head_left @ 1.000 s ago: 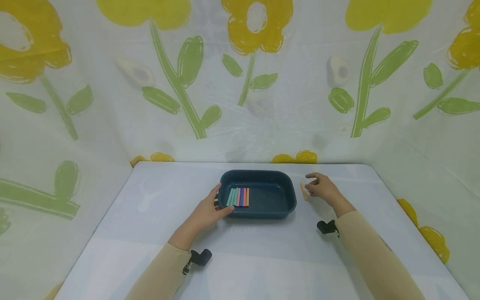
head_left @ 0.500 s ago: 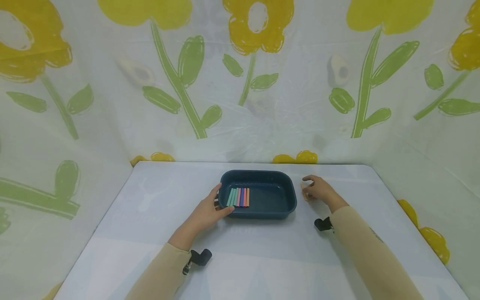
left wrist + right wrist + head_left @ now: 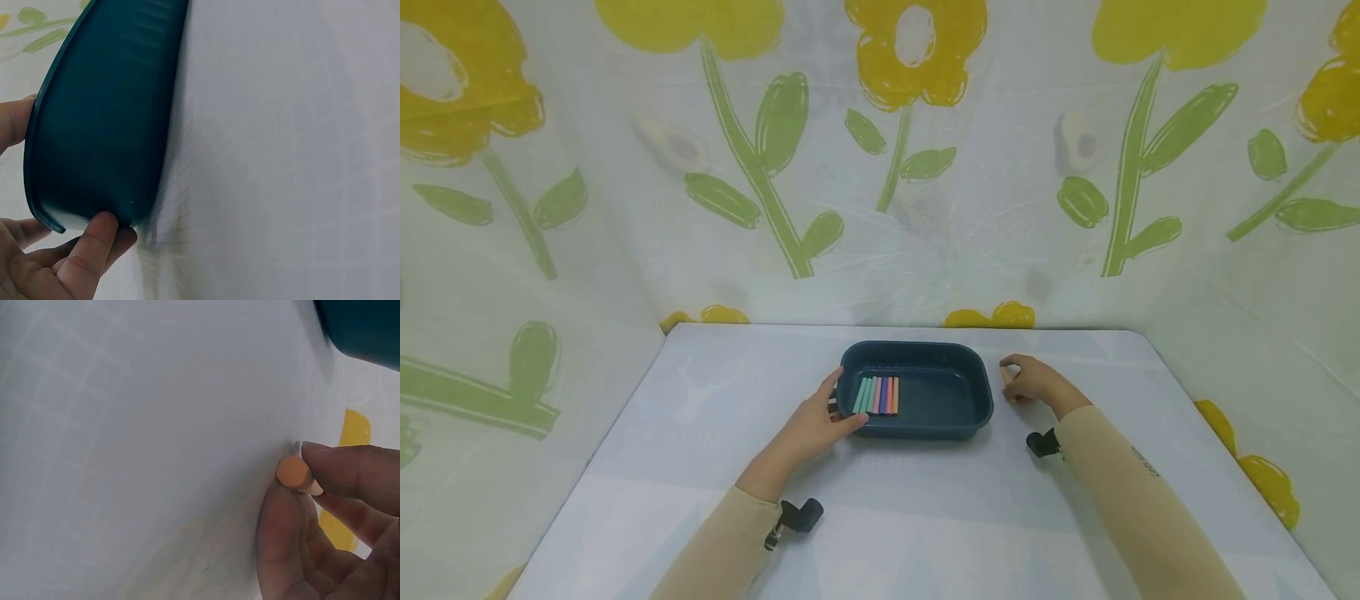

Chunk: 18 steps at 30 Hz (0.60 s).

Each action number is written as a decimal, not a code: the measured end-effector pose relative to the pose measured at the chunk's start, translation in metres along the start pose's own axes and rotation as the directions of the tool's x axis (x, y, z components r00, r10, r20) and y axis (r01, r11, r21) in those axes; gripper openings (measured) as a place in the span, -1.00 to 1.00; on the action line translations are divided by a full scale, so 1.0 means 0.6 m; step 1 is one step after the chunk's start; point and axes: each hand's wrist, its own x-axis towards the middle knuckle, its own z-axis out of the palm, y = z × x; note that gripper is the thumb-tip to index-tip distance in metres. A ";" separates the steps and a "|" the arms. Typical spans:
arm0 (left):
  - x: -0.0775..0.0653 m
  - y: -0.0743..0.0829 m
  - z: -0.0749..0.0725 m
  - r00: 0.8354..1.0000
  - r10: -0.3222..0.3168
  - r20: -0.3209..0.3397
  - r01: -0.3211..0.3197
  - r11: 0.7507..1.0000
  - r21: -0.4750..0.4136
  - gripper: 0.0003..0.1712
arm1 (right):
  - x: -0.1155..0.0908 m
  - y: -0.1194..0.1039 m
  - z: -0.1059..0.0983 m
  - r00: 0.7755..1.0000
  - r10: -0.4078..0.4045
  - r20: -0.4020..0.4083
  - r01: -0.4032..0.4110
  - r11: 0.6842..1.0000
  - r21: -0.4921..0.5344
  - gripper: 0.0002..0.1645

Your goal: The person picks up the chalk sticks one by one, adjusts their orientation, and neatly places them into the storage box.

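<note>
A dark teal tray (image 3: 943,400) rests on the table. My left hand (image 3: 811,425) holds its left end, the thumb at the near rim and the fingers around the end wall. In the left wrist view the fingertips (image 3: 100,228) press the tray's outer wall. Several chalk sticks (image 3: 876,396) in green, pink, blue, red and orange lie side by side in the tray's left part. Right of the tray, my right hand (image 3: 1034,380) pinches an orange chalk stick (image 3: 294,472) between thumb and fingers, close to the tabletop. Its round end faces the right wrist camera.
The pale table (image 3: 925,517) carries the tray near its back edge. A flower-print sheet (image 3: 985,208) rises behind and at both sides. A black wrist camera sits on the left sleeve (image 3: 715,542) and another on the right sleeve (image 3: 1135,500).
My right hand has moved slightly left and its fingers have closed on the orange chalk, which lay uncovered on the table before. The left hand and tray stay put.
</note>
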 end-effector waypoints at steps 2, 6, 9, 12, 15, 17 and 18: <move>0.000 0.000 0.000 1.000 0.000 0.001 0.000 1.000 -0.001 0.16 | -0.002 -0.001 -0.001 1.000 0.007 0.007 -0.007 1.000 0.006 -0.20; 0.000 0.000 0.000 1.000 0.002 -0.001 -0.002 1.000 0.004 0.16 | -0.006 -0.002 -0.003 1.000 0.022 0.010 -0.022 1.000 0.020 -0.19; 0.001 0.000 0.000 1.000 0.003 0.000 -0.003 1.000 0.008 0.16 | -0.010 -0.002 -0.004 0.999 0.037 0.007 -0.037 0.999 0.037 -0.17; 0.001 0.000 0.000 1.000 0.002 0.002 -0.002 1.000 0.011 0.17 | -0.014 0.000 -0.004 0.999 0.046 0.000 -0.046 0.997 0.067 -0.16; 0.000 0.000 -0.001 1.000 0.001 0.002 -0.001 1.000 0.010 0.17 | -0.019 0.001 -0.005 0.999 0.036 -0.010 -0.034 0.994 0.101 -0.16; -0.001 0.001 -0.001 1.000 0.001 0.003 -0.001 1.000 0.011 0.17 | -0.024 0.000 -0.006 0.999 0.025 -0.019 -0.023 0.991 0.130 -0.17; -0.001 0.002 -0.002 1.000 0.001 0.003 -0.001 1.000 0.011 0.17 | -0.026 0.000 -0.007 0.999 0.020 -0.025 -0.016 0.990 0.141 -0.17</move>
